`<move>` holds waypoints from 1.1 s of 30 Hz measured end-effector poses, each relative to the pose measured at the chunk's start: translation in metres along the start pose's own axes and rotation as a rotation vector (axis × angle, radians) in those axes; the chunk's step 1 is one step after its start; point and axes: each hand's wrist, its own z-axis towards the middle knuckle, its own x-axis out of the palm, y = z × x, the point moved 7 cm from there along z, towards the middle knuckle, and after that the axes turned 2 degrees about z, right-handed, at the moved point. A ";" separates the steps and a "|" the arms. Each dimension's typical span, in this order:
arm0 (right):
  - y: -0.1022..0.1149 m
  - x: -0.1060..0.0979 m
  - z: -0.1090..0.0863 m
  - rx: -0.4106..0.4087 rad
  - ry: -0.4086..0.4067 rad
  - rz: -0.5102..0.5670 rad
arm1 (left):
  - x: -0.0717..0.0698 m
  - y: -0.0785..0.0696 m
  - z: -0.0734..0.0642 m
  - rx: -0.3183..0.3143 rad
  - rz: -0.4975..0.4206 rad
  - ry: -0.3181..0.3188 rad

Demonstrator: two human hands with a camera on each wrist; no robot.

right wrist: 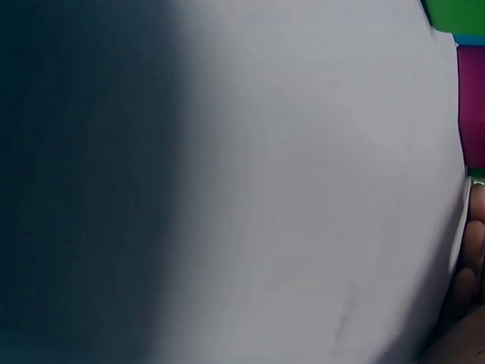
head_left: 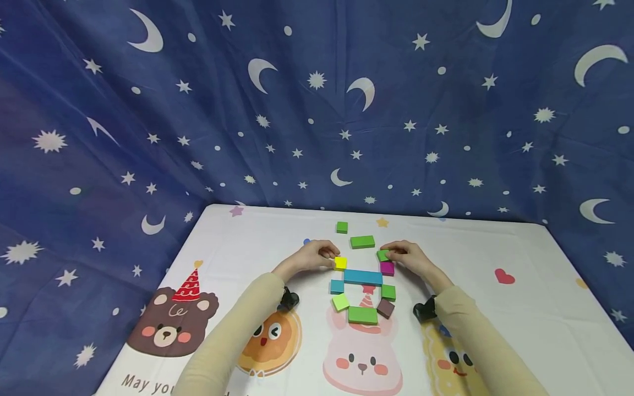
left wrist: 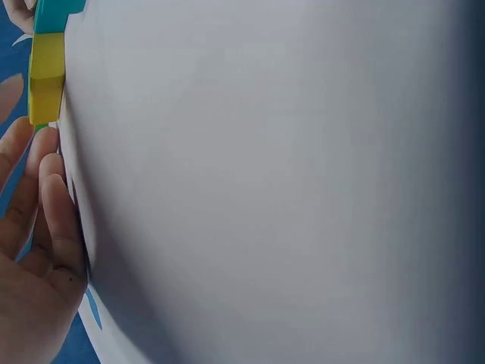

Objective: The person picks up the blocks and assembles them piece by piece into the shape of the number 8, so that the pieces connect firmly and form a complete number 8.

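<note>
On the white cloth, coloured wooden blocks form an outline. My left hand (head_left: 315,256) is at its upper left, fingertips right at the yellow block (head_left: 340,263) and loosely bent. In the left wrist view its fingers (left wrist: 61,205) lie by the end of that block, the thumb a little apart. My right hand (head_left: 408,257) pinches a small green block (head_left: 383,255) at the upper right, just behind the magenta block (head_left: 387,268); its fingers partly cover the green one. Between the two sides lies a long blue block (head_left: 363,277).
Nearer me are a small blue block (head_left: 337,287), a green cube (head_left: 388,292), a lime block (head_left: 340,302), a brown block (head_left: 386,308) and a green rectangular block (head_left: 362,315). Farther back lie a green rectangular block (head_left: 362,242) and a small green block (head_left: 342,227). A starry blue curtain (head_left: 317,137) stands behind.
</note>
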 end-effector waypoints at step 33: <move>-0.005 -0.001 0.004 -0.014 -0.052 0.035 | -0.040 0.003 0.039 -0.126 -0.119 -0.172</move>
